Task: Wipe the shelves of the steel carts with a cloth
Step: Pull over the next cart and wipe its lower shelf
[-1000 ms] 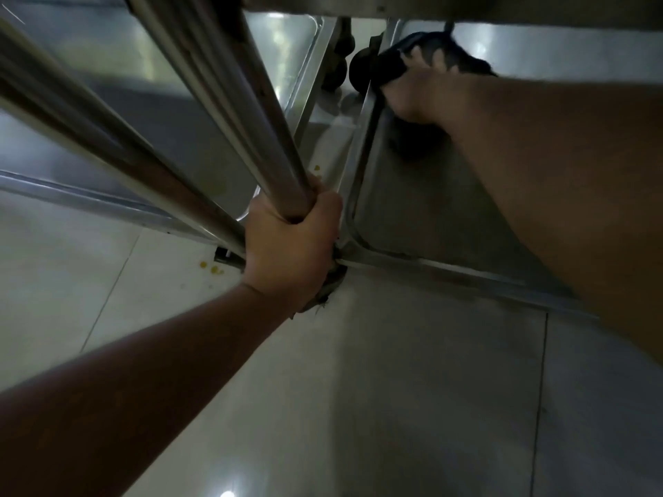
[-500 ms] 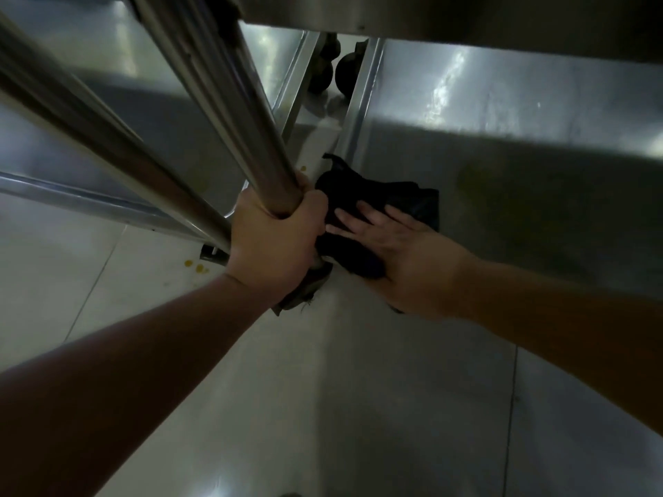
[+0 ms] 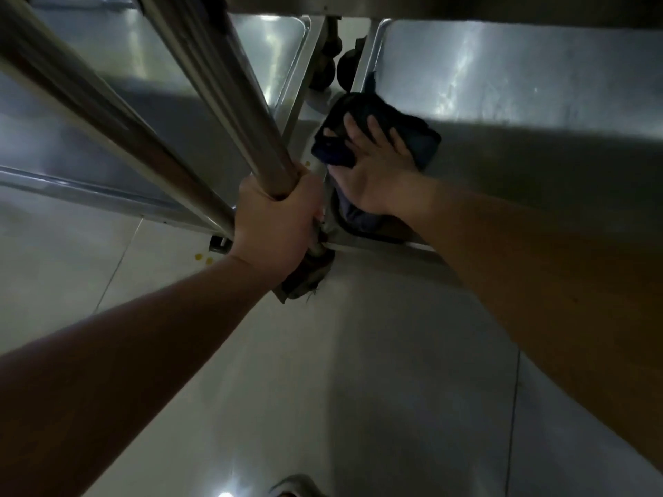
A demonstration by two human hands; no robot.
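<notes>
A dark cloth (image 3: 401, 118) lies on the bottom steel shelf (image 3: 538, 113) of the cart on the right, near that shelf's left edge. My right hand (image 3: 373, 166) presses flat on the cloth with its fingers spread. My left hand (image 3: 278, 224) grips the cart's upright steel post (image 3: 229, 95) just above the shelf's near left corner. Part of the cloth is hidden under my right palm.
A second steel cart's bottom shelf (image 3: 107, 113) lies to the left, with another post (image 3: 89, 105) slanting across it. Dark caster wheels (image 3: 324, 71) sit in the gap between the carts. An upper shelf edge (image 3: 466, 5) spans the top. Pale floor tiles (image 3: 323, 389) fill the foreground.
My right hand swept the cloth from the shelf's far left corner back to the near corner, then pushed it a little forward again. My left hand has stayed on the post.
</notes>
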